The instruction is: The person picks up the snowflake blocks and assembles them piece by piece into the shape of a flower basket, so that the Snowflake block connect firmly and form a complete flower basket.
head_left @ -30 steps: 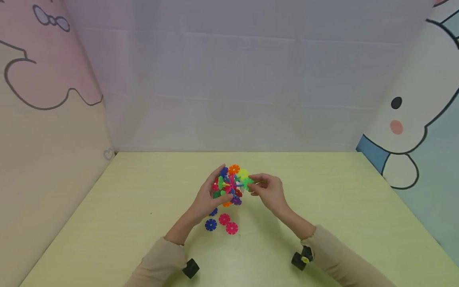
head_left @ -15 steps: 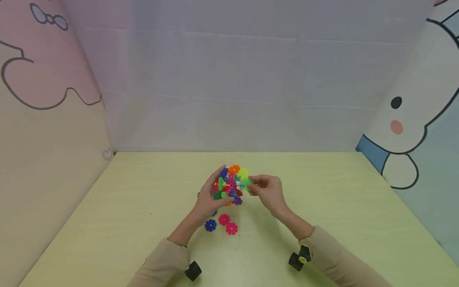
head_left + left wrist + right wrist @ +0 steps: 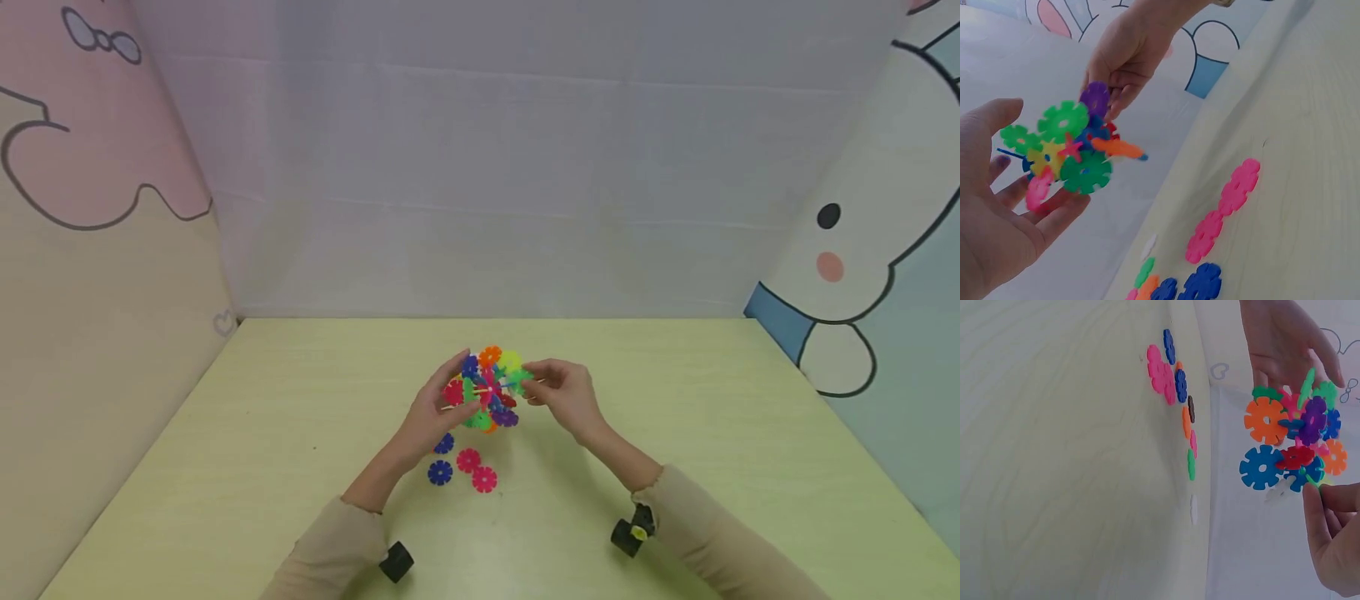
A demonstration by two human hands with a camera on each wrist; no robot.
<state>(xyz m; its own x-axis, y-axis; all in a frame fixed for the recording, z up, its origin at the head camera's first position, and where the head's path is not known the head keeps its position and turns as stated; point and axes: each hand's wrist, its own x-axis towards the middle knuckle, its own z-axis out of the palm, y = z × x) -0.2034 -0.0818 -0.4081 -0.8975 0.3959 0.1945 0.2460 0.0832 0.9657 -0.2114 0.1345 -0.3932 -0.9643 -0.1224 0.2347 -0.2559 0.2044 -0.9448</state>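
A ball-like cluster of interlocked plastic snowflake discs [image 3: 491, 390] in many colours is held above the table between both hands. My right hand [image 3: 564, 393] pinches a light green disc [image 3: 1314, 482] at the cluster's right side with thumb and fingertips. Around the left side my left hand [image 3: 431, 412] is spread. In the left wrist view its fingers [image 3: 1063, 212] reach under the cluster, close to the dark green disc [image 3: 1086, 172], while the thumb stands off from it. Orange [image 3: 1265, 420], blue and purple discs face the right wrist view.
Below the hands, two pink discs [image 3: 484, 479] and blue discs [image 3: 440, 472] lie on the pale yellow table [image 3: 225, 467]. Further loose discs, among them a green one [image 3: 1191, 464] and a white one [image 3: 1194, 509], show in the wrist views. A white cloth [image 3: 480, 183] hangs behind.
The cluster has turned a little, its purple disc shifting right and a red disc coming into view at left. My right hand has moved slightly right; the loose discs stay put.
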